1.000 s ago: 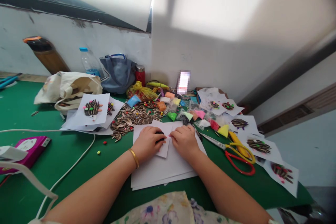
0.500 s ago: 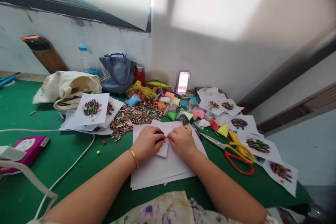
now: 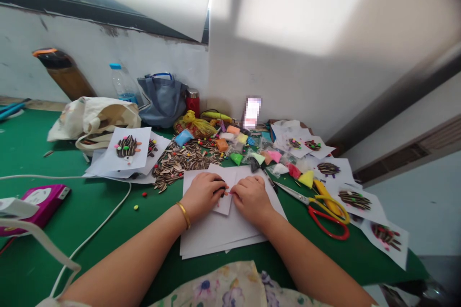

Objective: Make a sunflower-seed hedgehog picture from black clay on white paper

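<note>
My left hand [image 3: 202, 195] rests on a small white paper slip [image 3: 225, 205], its fingertips over a dark piece, probably clay, that is mostly hidden [image 3: 221, 189]. My right hand [image 3: 252, 197] lies beside it, fingertips pinching a tiny red-orange bit [image 3: 228, 193] close to that dark piece. Under both hands is a stack of white paper sheets [image 3: 223, 235]. A gold bangle [image 3: 183, 215] circles my left wrist. Sunflower seed shells [image 3: 176, 165] lie heaped just beyond my left hand.
Beyond the paper stand clay packets [image 3: 245, 148]; red-handled scissors [image 3: 327, 213] lie to the right. Seed-and-clay hedgehogs on paper sheets [image 3: 127, 147] lie on the green table mat [image 3: 90, 206], with a white cable [image 3: 108, 218] and a cloth bag [image 3: 93, 117] at left.
My fingertips have shifted slightly closer together around the dark piece. The head view has moved a little; the paper and scissors stay in place.
</note>
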`<state>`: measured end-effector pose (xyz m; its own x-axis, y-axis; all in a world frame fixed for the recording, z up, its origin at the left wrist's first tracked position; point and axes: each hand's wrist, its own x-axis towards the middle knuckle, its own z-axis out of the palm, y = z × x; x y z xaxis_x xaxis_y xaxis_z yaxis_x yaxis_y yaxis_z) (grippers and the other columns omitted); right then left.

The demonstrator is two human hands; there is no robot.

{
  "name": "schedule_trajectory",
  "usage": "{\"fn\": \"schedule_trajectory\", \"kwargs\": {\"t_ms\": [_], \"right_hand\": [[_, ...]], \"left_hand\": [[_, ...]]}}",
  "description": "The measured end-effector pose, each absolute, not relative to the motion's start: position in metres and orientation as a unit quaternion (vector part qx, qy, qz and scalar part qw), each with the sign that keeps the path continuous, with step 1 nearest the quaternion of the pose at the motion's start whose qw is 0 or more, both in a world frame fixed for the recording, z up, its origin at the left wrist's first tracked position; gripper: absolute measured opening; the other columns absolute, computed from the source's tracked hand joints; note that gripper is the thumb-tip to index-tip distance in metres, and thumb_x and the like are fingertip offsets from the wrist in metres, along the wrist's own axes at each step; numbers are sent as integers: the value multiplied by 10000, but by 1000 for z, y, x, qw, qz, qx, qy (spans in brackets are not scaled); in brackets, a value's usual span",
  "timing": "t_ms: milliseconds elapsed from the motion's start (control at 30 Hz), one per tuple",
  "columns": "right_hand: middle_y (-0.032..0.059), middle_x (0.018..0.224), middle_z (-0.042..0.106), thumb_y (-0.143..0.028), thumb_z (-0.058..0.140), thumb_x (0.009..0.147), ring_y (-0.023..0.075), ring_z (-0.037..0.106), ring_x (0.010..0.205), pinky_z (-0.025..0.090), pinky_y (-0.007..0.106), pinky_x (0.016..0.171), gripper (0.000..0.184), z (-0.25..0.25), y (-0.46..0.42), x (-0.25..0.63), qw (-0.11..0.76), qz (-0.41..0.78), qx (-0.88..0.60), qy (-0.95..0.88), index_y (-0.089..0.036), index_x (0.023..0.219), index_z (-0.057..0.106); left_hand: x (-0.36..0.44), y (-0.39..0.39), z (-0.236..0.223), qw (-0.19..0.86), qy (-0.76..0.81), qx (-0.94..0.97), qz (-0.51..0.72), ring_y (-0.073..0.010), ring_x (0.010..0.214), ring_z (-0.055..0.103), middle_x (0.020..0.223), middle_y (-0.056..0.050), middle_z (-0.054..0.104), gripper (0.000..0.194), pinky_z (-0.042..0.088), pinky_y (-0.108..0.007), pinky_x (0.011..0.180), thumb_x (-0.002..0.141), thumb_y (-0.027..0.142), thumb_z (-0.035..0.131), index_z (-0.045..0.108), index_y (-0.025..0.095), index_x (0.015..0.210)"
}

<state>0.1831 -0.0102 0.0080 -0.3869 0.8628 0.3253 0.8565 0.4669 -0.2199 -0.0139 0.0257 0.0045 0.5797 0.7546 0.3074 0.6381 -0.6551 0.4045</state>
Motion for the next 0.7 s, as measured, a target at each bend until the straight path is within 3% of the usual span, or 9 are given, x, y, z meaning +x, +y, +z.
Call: {"fn": "schedule_trajectory", "kwargs": {"t_ms": [700], "right_hand": [[16, 802, 667, -182, 593, 827, 173, 511, 852, 220, 364, 876, 81, 7, -9, 185, 212, 13, -512, -832, -217, 795, 659]], "left_hand": [[-14, 26, 3, 129, 400, 877, 232, -217, 997, 579, 1056, -52, 676, 228, 421, -383, 922, 881, 236, 542, 705, 252, 1039]]}}
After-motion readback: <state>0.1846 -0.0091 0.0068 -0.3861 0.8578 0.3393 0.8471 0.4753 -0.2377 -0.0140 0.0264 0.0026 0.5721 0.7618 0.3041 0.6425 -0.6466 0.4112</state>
